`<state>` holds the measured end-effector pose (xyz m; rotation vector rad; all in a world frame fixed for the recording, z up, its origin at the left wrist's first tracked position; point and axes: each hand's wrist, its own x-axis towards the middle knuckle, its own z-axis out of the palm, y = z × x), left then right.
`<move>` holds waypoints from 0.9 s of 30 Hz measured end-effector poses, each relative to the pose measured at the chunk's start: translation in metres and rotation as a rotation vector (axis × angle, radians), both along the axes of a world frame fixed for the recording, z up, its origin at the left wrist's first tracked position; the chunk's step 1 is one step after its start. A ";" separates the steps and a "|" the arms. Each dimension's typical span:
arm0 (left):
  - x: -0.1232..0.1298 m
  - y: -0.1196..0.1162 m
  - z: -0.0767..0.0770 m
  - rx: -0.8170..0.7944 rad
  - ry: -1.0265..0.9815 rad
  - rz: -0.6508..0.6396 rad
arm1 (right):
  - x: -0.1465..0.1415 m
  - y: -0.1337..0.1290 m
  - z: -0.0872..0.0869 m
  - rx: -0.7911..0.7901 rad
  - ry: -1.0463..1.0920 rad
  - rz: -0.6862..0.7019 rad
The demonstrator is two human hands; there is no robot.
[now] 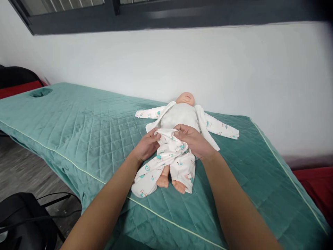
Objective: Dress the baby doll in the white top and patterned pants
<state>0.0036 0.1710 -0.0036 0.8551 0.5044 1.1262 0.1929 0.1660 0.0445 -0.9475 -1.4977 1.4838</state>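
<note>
A baby doll (186, 98) lies on its back on the green quilted bed cover, its feet toward me. Its white printed jacket (221, 127) is spread open at the front, showing a pale torso, with both sleeves stretched out sideways. Over the doll's legs lie white printed baby pants (182, 166), with both bare feet showing near the leg ends. My left hand (148, 144) pinches the waistband at its left side. My right hand (194, 139) grips the same waistband further right, thumb on top. Folded cloth hides the doll's hips.
The green quilted cover (78, 125) spreads over a long bed with a face hole (41, 92) at the far left. Behind it rises a white wall (145, 62) under a dark window frame. A black chair (26, 218) stands at lower left; red fabric (316, 189) shows at right.
</note>
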 end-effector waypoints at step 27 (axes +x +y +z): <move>-0.009 -0.002 0.003 0.035 0.051 -0.180 | -0.006 -0.001 -0.001 -0.049 0.052 -0.091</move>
